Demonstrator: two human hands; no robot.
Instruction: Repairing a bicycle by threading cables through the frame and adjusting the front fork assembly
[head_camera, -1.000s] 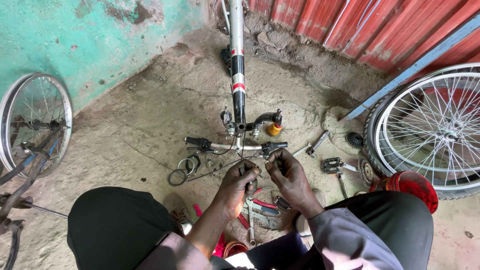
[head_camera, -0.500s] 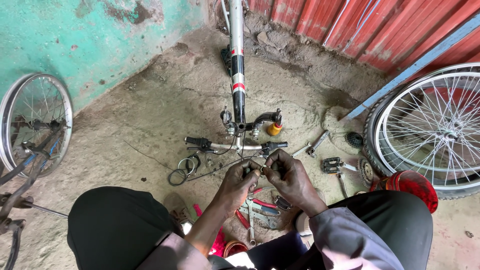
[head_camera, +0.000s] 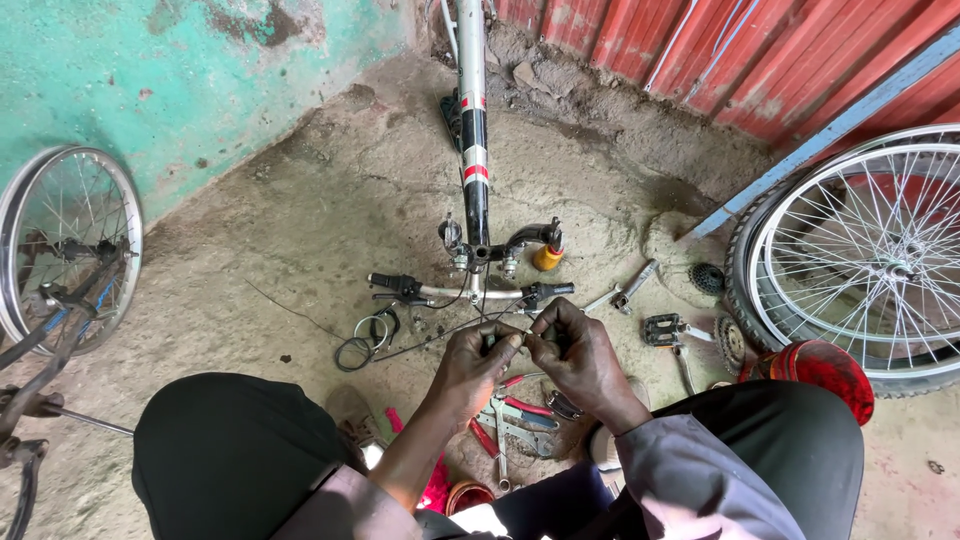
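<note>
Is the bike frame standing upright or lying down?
Lying down: the bike frame rests flat on the dirt floor, its handlebar near both hands.

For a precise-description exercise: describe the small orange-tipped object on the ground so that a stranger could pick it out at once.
Start at the bicycle frame lying along the middle of the dirt floor and follow its tube down to the handlebar. Just right of that junction stands a small bottle. It alone is orange-yellow; the tools nearby are grey metal.

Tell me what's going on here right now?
A person sits on a dirt floor at an upturned bicycle frame. Both hands meet just below the handlebar: the left hand and right hand pinch something small between their fingers, too small to identify, possibly a cable. Pliers lie beneath the hands, a pedal and wheel to the right.
</note>
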